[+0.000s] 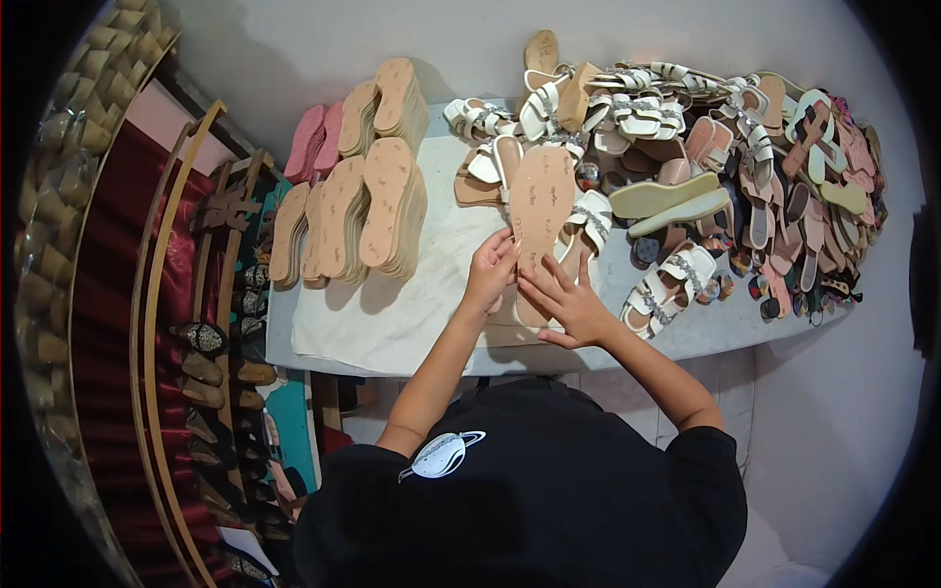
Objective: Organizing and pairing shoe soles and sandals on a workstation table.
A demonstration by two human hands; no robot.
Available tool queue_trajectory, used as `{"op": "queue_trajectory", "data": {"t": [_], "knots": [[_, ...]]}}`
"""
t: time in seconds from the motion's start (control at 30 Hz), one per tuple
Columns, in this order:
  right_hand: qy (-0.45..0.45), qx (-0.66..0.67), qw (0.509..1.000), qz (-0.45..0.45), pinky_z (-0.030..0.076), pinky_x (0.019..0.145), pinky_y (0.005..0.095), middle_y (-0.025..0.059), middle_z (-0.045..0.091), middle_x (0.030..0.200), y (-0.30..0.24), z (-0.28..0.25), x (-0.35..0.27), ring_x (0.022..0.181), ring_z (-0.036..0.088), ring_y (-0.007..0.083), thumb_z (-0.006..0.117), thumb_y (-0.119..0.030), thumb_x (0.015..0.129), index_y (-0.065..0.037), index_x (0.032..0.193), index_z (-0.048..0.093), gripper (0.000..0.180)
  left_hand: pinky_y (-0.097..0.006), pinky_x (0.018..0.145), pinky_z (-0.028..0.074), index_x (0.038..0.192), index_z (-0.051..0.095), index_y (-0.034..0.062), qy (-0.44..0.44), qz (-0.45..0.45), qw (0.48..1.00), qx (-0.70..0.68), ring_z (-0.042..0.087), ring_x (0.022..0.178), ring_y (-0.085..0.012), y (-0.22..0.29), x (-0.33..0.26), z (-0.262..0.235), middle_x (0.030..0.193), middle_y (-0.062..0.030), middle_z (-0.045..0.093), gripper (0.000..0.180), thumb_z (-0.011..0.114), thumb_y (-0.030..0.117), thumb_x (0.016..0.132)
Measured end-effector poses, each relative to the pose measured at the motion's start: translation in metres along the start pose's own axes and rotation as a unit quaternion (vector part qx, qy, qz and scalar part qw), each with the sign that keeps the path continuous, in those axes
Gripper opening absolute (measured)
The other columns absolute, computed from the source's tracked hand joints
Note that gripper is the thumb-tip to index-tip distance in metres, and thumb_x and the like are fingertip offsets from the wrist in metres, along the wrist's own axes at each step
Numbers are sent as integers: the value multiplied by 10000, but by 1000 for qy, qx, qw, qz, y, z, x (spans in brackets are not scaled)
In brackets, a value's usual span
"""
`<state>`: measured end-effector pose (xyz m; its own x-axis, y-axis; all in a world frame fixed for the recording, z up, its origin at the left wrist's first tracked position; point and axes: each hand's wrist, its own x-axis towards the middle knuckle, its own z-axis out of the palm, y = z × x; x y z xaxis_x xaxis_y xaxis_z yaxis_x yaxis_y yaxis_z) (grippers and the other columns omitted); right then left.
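Observation:
A tan shoe insole [542,201] with small dark printed marks is held upright in front of me, over the table. My left hand [490,272] pinches its left edge between thumb and fingers. Spread out, the fingers of my right hand [567,302] lie against the insole's lower right part. Behind the insole, and partly hidden by it, are white strappy sandals [590,220] with braided bands. Another white pair [671,289] lies to the right of my right hand.
Stacks of tan insoles [390,211] stand on the left of the table [451,348], with pink insoles [316,142] behind. A large heap of sandals and shoes [784,186] covers the right end. At far left, a wooden rack [162,294] holds several shoes [204,367].

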<state>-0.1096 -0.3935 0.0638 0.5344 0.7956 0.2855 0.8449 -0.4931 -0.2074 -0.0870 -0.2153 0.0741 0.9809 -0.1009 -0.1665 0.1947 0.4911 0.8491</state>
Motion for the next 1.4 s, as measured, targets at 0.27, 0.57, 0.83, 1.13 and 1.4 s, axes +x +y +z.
{"op": "queue_trajectory", "data": {"t": [0.27,0.57,0.83,1.13,1.4], "knots": [[26,-9,999,-37,-95,978,638,-28,359,1369,-56,17,22,1319,165,341,389,-435,834,-192,1274,453,507,-179,600,493,1227,396,-7,-32,12,999,10,601,762,-74,43,-26,-42,977,-59,607,372,490,107,885],[285,130,949,-38,101,1033,550,144,439,1287,-124,21,77,1274,290,338,665,-261,678,-117,1149,557,505,-240,708,512,1227,429,-31,-21,105,994,33,575,888,-95,95,-70,-84,1081,-77,572,374,496,131,896],[229,82,968,59,-80,976,615,186,290,1380,-174,65,160,1295,158,431,680,-486,666,-80,1298,380,809,-224,836,422,1210,446,-57,107,221,969,14,529,993,-113,122,-93,-157,1127,-96,553,362,503,111,894],[231,-22,972,44,-102,922,678,134,337,1365,-187,87,233,1304,218,337,663,-468,670,-121,1220,487,673,-260,888,395,1182,428,-66,182,275,938,108,499,1068,-169,122,-86,-221,1183,-169,509,359,508,125,889],[197,-72,975,70,-79,902,716,141,417,1286,-154,98,269,1296,237,316,609,-499,707,-120,1225,474,656,-308,948,351,1173,488,-43,164,279,904,279,455,1137,-220,137,-38,-257,1202,-153,514,352,515,130,868]]}}
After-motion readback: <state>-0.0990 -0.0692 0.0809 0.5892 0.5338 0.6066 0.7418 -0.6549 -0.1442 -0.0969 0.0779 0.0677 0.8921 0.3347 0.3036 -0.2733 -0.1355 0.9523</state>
